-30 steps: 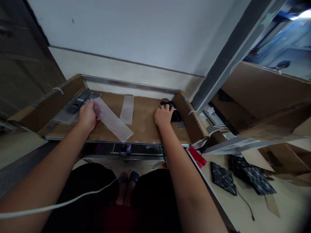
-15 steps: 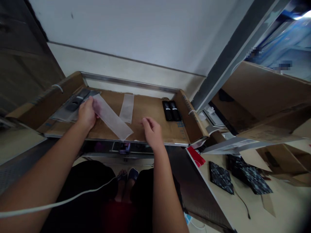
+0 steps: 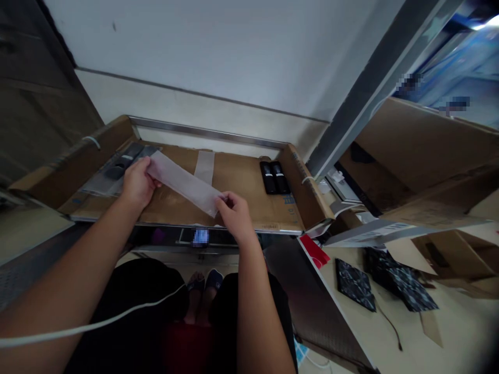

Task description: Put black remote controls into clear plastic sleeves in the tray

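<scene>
My left hand pinches the far end of a long translucent plastic sleeve. My right hand pinches its near end, so the sleeve is held stretched between both hands, just above a cardboard-lined tray. Two black remote-like devices lie side by side at the tray's right end. A second plastic sleeve lies flat on the cardboard behind the held one. At the tray's left end lie more black devices in plastic.
Cardboard flaps stand at both ends of the tray, and a white wall rises behind it. To the right are large cardboard boxes, black patterned packets on a pale surface, and a red item. A white cable crosses my lap.
My right hand left the two black devices at the right, moved left and toward me, and took hold of the sleeve's near end. The sleeve lifted off the cardboard.
</scene>
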The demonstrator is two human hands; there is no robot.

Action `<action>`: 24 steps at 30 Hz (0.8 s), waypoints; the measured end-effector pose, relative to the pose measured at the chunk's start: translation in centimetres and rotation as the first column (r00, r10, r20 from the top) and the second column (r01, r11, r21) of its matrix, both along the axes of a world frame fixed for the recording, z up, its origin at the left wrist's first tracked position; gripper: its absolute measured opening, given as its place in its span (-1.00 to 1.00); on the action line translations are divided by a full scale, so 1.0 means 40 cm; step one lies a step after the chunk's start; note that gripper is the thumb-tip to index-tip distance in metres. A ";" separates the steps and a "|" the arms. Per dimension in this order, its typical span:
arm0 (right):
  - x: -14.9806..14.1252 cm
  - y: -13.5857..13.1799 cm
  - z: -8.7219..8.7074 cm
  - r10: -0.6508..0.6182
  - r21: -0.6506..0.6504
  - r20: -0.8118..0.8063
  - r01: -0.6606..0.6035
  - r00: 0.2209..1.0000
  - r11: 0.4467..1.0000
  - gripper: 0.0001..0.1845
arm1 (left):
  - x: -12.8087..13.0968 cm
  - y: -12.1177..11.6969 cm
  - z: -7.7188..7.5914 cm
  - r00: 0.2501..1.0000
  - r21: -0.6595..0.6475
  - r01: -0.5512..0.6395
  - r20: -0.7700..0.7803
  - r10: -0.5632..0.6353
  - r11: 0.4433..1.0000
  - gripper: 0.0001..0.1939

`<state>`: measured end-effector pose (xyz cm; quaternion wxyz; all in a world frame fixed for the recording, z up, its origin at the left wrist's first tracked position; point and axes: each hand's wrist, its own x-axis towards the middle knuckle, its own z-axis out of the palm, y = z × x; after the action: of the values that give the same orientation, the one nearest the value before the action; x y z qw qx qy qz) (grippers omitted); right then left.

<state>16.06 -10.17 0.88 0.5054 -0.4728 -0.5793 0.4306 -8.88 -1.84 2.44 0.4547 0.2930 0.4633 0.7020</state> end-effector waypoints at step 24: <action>0.065 0.055 -0.039 -0.436 0.048 0.087 0.433 0.896 0.900 -0.64 | 0.022 -0.016 -0.012 0.805 -0.007 -0.216 -0.568 0.174 0.976 -0.59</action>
<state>18.68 -7.96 -0.69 0.5671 -0.6031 -0.4884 0.2757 -7.98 -2.50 1.95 0.2332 0.4213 0.6292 0.6101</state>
